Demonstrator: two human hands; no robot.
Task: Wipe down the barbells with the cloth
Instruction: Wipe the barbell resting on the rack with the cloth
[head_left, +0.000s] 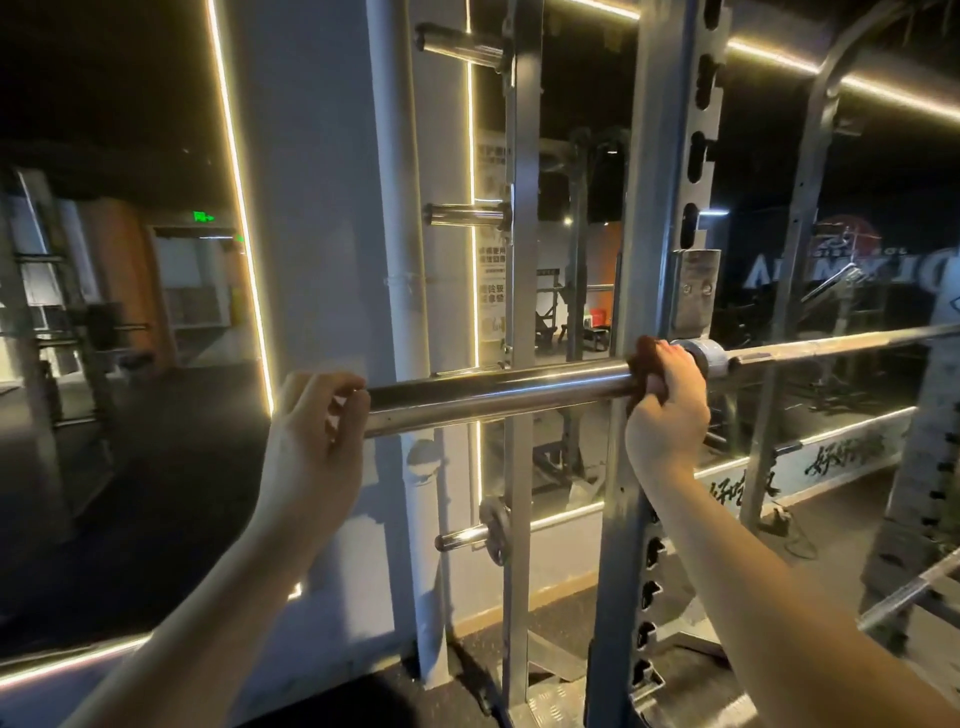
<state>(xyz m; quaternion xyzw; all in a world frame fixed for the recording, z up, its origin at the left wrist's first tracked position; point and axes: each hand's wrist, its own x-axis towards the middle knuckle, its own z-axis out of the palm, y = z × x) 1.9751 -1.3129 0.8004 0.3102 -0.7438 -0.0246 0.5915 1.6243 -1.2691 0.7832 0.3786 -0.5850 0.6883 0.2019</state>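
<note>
A chrome barbell (498, 397) lies across the rack at chest height, its thick sleeve pointing left and its thinner shaft running off to the right. My left hand (317, 431) grips the free end of the sleeve, fingers curled over it. My right hand (667, 410) grips the inner end of the sleeve, next to the collar, with a dark red cloth (644, 358) wrapped between palm and bar. Most of the cloth is hidden under the fingers.
The grey rack upright (670, 218) with its hole column stands right behind my right hand. Chrome storage pegs (462, 47) stick out of a second post, one low peg holding a small plate (493, 527). A white pillar and a mirror wall stand behind.
</note>
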